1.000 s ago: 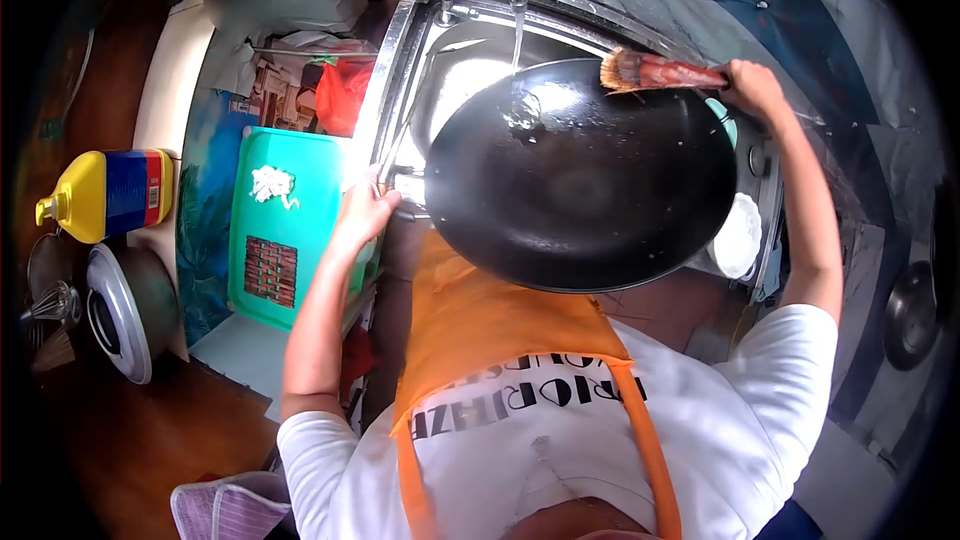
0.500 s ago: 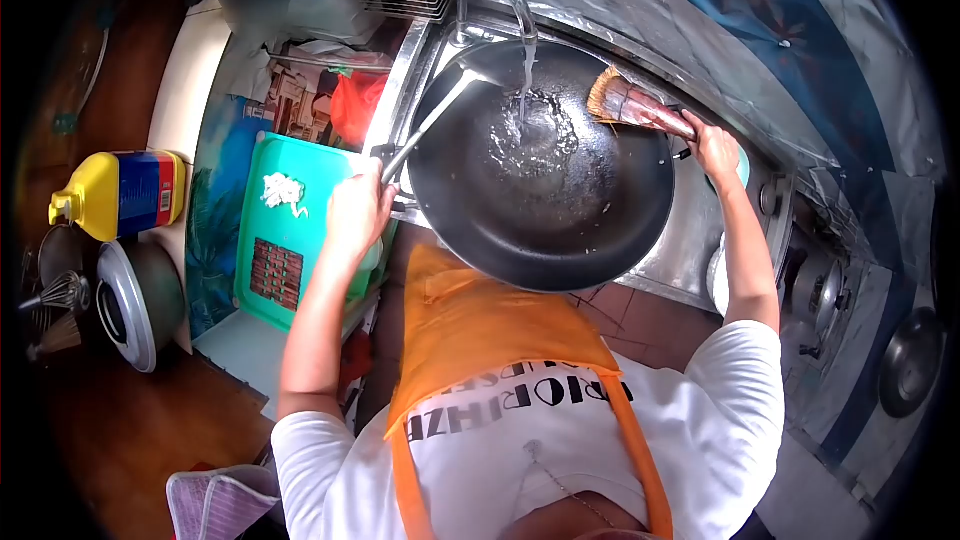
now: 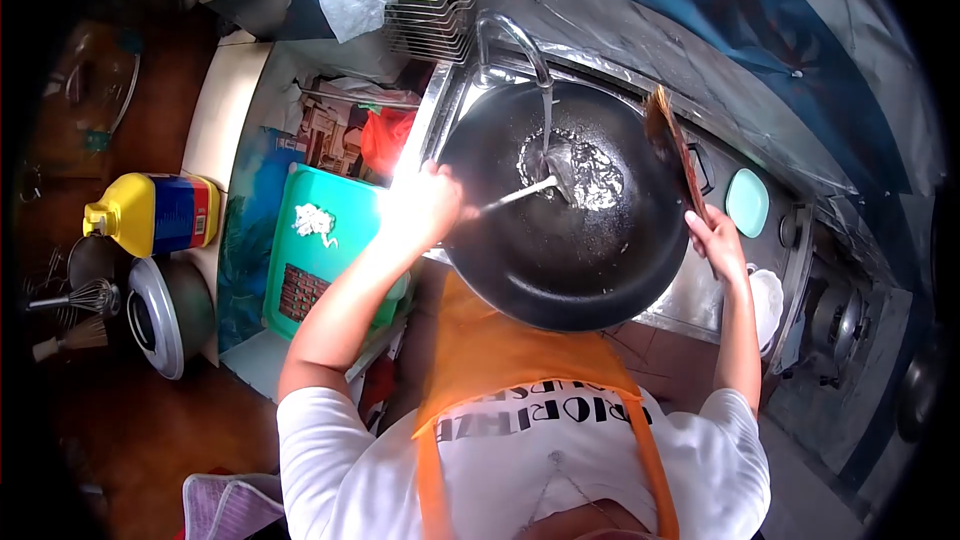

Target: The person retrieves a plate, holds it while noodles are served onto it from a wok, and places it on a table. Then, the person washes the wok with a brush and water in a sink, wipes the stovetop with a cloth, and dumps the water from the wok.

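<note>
A large black wok [image 3: 530,280] sits in the metal sink under a running tap [image 3: 522,40]. Water falls into its middle and splashes there. My left hand [image 3: 425,208], at the wok's left rim, is closed around the handle of a metal wok turner [image 3: 515,196]. The turner's head lies in the wok beneath the stream. At the right rim, my right hand [image 3: 716,242] grips a bristle brush [image 3: 682,152], its bristles pointing up and away from me. I cannot tell whether the brush touches the wok.
Left of the sink is a green tray [image 3: 300,202] with a white clump and a brown woven piece. Farther left stand a yellow jug [image 3: 140,212] and a lidded pot [image 3: 165,320]. A pale green dish [image 3: 747,202] and white bowl [image 3: 766,302] lie right. A wire rack [image 3: 430,20] stands behind.
The turner's head has moved from the wok's upper left side to under the water stream. The brush has swung from over the wok to its right rim. The view has shifted slightly.
</note>
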A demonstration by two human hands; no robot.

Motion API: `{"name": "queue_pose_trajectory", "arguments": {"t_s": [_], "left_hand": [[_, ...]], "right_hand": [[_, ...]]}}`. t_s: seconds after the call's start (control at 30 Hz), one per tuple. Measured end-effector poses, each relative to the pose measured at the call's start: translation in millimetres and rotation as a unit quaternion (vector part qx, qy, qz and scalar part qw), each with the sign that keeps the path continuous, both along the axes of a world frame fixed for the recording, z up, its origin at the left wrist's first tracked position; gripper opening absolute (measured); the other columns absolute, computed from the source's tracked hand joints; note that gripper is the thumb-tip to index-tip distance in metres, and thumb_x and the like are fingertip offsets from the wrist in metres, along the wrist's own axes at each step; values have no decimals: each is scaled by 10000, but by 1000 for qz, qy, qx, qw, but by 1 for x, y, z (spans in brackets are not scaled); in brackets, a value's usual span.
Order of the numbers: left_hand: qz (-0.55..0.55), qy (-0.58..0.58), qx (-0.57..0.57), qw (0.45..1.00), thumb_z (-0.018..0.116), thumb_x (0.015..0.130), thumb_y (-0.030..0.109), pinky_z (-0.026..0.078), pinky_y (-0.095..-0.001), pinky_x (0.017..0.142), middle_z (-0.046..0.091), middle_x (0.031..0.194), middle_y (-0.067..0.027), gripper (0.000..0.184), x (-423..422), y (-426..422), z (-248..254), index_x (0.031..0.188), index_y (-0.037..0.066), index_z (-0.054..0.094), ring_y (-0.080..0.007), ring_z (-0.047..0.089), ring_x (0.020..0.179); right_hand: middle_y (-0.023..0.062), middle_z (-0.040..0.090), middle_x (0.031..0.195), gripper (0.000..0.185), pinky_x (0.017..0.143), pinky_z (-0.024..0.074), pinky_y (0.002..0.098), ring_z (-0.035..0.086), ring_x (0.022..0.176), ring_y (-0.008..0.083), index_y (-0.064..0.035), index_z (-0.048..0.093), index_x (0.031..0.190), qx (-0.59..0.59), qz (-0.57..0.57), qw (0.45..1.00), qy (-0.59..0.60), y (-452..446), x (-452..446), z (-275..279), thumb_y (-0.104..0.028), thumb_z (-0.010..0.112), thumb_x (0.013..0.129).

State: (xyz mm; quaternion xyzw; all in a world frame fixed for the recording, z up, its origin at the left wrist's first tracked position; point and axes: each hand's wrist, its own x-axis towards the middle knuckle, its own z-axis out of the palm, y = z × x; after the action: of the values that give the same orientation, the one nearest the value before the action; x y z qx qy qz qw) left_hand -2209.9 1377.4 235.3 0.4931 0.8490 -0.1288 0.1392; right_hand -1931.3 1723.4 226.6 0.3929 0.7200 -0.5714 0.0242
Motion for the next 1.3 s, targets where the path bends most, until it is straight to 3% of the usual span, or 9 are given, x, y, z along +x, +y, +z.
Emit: {"name": "queue_pose_trajectory", "arguments": {"t_s": [0.07, 0.13, 0.37, 0.47, 0.6, 0.7, 0.8, 1.07, 1.3], "left_hand": [[80, -95, 218, 968, 587, 895, 407, 475, -360, 910, 629, 1058, -155, 446, -21, 33, -16, 1107, 16, 621, -292, 597, 1038], [397, -485, 397, 671, 542, 947, 277, 485, -343, 912, 618, 1145, -144, 367, -59, 83, -78, 1140, -33, 578, -216, 595, 1074], [615, -521, 572, 153, 462, 892, 161, 198, -305, 275, 381, 505, 1, 123, -132, 214, -158, 827, 84, 534, -118, 300, 317], [526, -576, 624, -35, 365, 898, 97, 535, -486, 813, 600, 1173, -182, 344, -133, 215, -126, 1178, 9, 546, -310, 622, 1041], [473, -675, 558, 97, 449, 917, 238, 371, -509, 987, 582, 1247, -152, 387, -127, 194, -107, 1230, 25, 530, -323, 536, 1165], [431, -559, 473, 527, 616, 853, 253, 494, -390, 747, 685, 1038, -90, 298, -114, 133, -71, 1068, 53, 667, -220, 664, 872], [231, -270, 684, 638, 639, 804, 95, 507, -306, 654, 684, 892, -104, 181, -115, 40, -41, 966, 19, 666, -209, 650, 708], [277, 468, 682, 489, 440, 752, -75, 282, -420, 1068, 464, 1270, -177, 564, -119, -272, 139, 1308, 18, 456, -360, 382, 1238], [199, 409, 478, 752, 420, 734, -173, 343, -378, 1100, 480, 1389, -124, 659, -125, -369, 202, 1335, 87, 498, -305, 409, 1320]], "right_hand": [[-32, 490, 633, 245, 450, 322, 199, 410, 488, 40, -50, 573, 965, -52, -21, 998, 33, -22, 9, 10, -295, 572, 956], [-25, 491, 639, 262, 446, 315, 201, 400, 487, 42, -58, 558, 967, -93, -57, 992, 67, -39, 19, 13, -313, 503, 990], [-20, 488, 633, 262, 432, 302, 185, 395, 475, 37, -63, 544, 986, -75, -107, 989, 65, -79, 60, 35, -317, 479, 999], [2, 512, 643, 262, 402, 305, 183, 415, 457, 46, -53, 546, 1020, -95, -79, 988, 88, -84, 75, 34, -303, 469, 1003], [-4, 496, 622, 264, 388, 296, 194, 416, 448, 55, -57, 552, 1051, -148, -63, 984, 82, -101, 62, 46, -300, 462, 1005], [-12, 469, 594, 243, 347, 247, 207, 372, 401, 53, -92, 522, 958, -5, 4, 1000, 2, -98, 39, 37, -321, 455, 1003], [1, 477, 598, 291, 330, 247, 199, 358, 392, 51, -114, 478, 892, -106, 20, 993, 44, -123, -13, 51, -371, 416, 1013], [-1, 473, 658, 348, 351, 241, 165, 324, 421, 23, -87, 528, 1116, -380, 315, 864, 98, -256, -210, 127, -397, 408, 1013], [-18, 473, 689, 412, 387, 267, 166, 330, 456, 19, -59, 532, 1183, -509, 471, 715, 88, -392, -328, 161, -414, 420, 1007]]}}
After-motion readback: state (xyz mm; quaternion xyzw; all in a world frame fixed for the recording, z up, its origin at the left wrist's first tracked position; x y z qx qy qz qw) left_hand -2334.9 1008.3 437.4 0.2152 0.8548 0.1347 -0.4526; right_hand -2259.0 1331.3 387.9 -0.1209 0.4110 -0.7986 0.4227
